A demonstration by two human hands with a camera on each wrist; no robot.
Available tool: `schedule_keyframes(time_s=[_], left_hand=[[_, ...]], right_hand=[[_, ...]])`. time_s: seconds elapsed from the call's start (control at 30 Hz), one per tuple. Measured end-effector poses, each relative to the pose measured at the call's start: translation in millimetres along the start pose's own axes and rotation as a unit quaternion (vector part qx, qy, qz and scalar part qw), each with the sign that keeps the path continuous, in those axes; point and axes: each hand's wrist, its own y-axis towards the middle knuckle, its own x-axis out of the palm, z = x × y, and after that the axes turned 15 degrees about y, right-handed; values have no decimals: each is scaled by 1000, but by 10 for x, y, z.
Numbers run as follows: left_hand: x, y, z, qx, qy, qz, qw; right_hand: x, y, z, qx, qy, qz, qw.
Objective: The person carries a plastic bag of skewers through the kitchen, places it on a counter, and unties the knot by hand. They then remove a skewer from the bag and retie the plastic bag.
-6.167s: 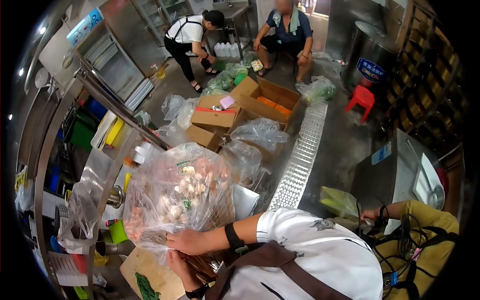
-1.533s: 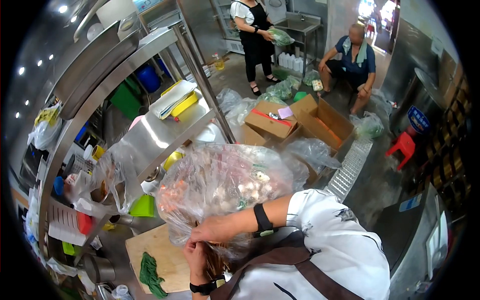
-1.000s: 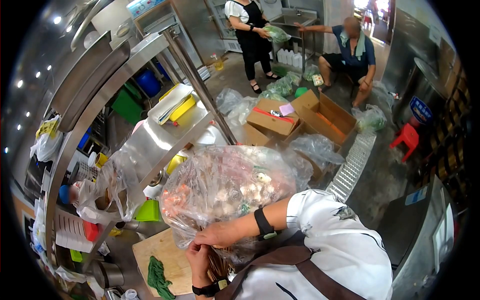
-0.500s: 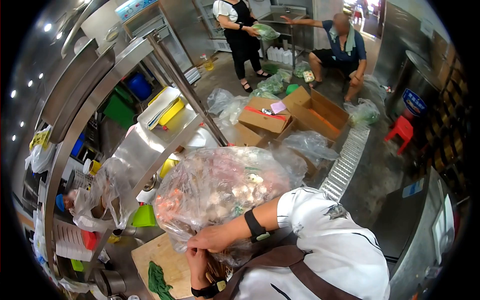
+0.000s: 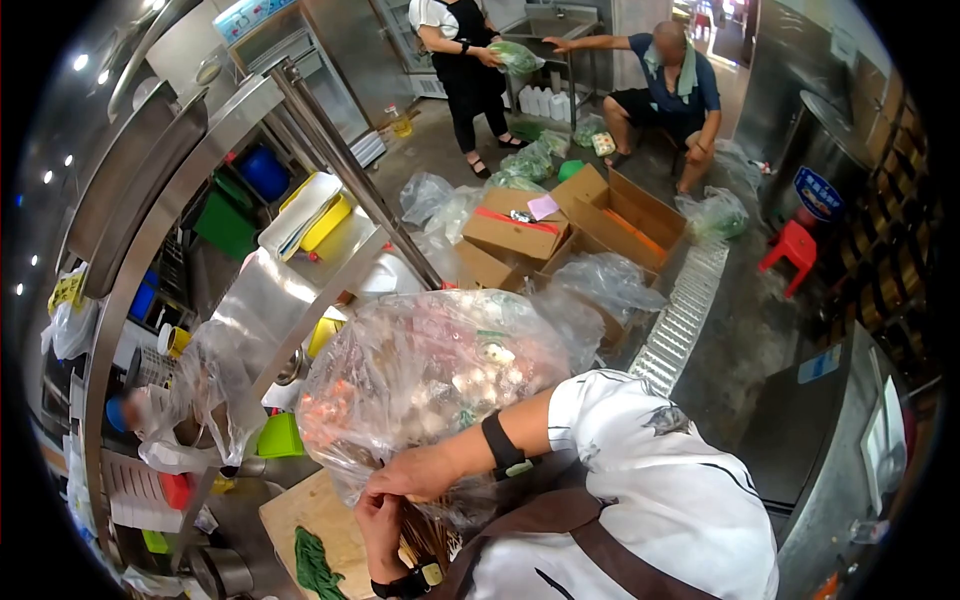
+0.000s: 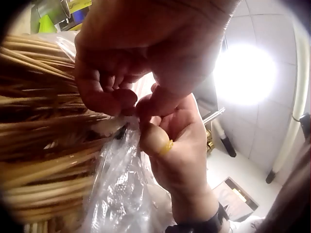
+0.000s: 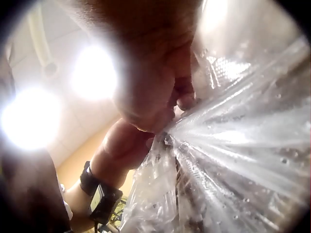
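A large clear plastic bag [image 5: 430, 350] bulges with orange and whitish food, and thin wooden sticks [image 5: 425, 540] show at its lower end. My right hand [image 5: 415, 472] pinches the bag's gathered edge. Just below it my left hand [image 5: 380, 525] grips the same edge, and the fingertips of both hands meet. In the left wrist view, twisted plastic [image 6: 119, 170] runs down from between my left hand [image 6: 146, 43] and right hand [image 6: 180, 145], beside many sticks [image 6: 43, 131]. Folds of the bag [image 7: 233, 141] fan out from my right hand [image 7: 141, 68] in the right wrist view; the exact grip is partly hidden.
A wooden board [image 5: 290, 510] with a green cloth-like item [image 5: 315, 565] lies at the lower left. A metal shelf [image 5: 190, 210] stands left. Cardboard boxes [image 5: 510, 230] sit beyond the bag. One person stands holding wrapped greens [image 5: 517, 57]; another sits with an arm stretched out.
The head view has shifted since the earliest frame. The person at the back now stands with greens, and the seated person has stretched out an arm. My hands stay together at the bag's edge.
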Motion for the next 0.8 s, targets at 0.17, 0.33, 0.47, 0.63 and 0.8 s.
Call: schedule_keyframes(time_s=[0.17,0.33,0.47,0.63,0.8], left_hand=[[-78,38,7,-4,81,-25,996],[-108,42,63,1,85,-51,995],[-140,44,86,-17,77,-72,994],[-144,59,66,-20,98,-75,992],[-2,35,107,-14,122,-19,992]], right_hand=[[-7,-3,-35,15,-11,-4,1000],[39,5,9,2,0,6,1000],[15,21,-17,-3,20,-2,1000],[-15,38,-25,30,54,-25,998],[-15,73,-35,86,33,-48,995]])
